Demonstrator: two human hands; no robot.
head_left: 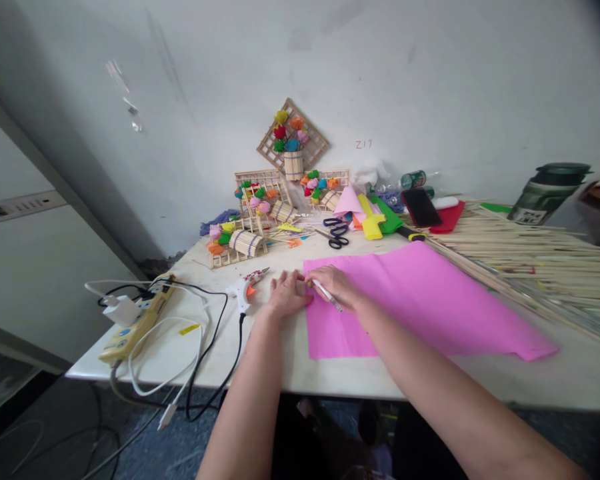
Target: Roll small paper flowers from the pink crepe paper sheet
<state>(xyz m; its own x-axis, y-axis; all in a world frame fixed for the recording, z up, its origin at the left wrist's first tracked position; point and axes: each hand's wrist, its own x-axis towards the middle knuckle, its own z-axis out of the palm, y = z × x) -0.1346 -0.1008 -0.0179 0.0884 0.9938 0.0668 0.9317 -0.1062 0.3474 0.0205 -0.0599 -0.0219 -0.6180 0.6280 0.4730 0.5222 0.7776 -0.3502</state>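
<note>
A large pink paper sheet (pixel 420 303) lies flat on the white table (pixel 330 373). My right hand (pixel 333 285) rests on the sheet's left part and holds a thin white pen (pixel 329 296), its tip near the sheet's left edge. My left hand (pixel 286 293) presses down at that same left edge, fingers touching the right hand. A white glue gun (pixel 247 288) lies just left of my left hand.
A yellow power strip (pixel 137 321) with cables sits at the table's left end. Stick crafts with paper flowers (pixel 260 207), black scissors (pixel 337 233), coloured paper (pixel 375 217) and a phone (pixel 421 207) line the back. A pile of bamboo sticks (pixel 530 257) covers the right side.
</note>
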